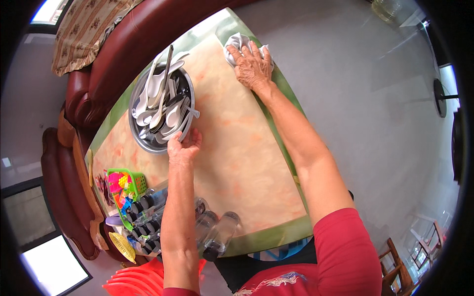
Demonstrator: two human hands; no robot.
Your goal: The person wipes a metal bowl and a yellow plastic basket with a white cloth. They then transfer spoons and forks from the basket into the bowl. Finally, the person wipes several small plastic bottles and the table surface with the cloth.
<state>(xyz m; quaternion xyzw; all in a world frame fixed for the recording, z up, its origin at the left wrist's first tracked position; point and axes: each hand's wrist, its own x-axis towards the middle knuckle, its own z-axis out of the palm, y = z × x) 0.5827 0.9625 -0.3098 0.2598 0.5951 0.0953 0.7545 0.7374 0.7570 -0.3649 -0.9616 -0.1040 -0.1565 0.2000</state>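
My left hand [183, 146] holds the near rim of a round metal basin [149, 146], its fingers curled at the edge. Spoons [156, 86] and other utensils, several of them white, are heaped in the basin, some handles sticking out past the rim. Far to the right, my right hand [254, 67] lies with fingers spread on a crumpled white cloth [238, 43], pressing it on the green border of the table. The table [227, 143] has a peach, marbled top.
Clear bottles with black caps [224, 229] lie at the near left, next to a green basket [139, 182] of colourful small things. A dark red leather sofa [118, 44] runs along the far left side. Red plastic stools [138, 278] stand below the near edge.
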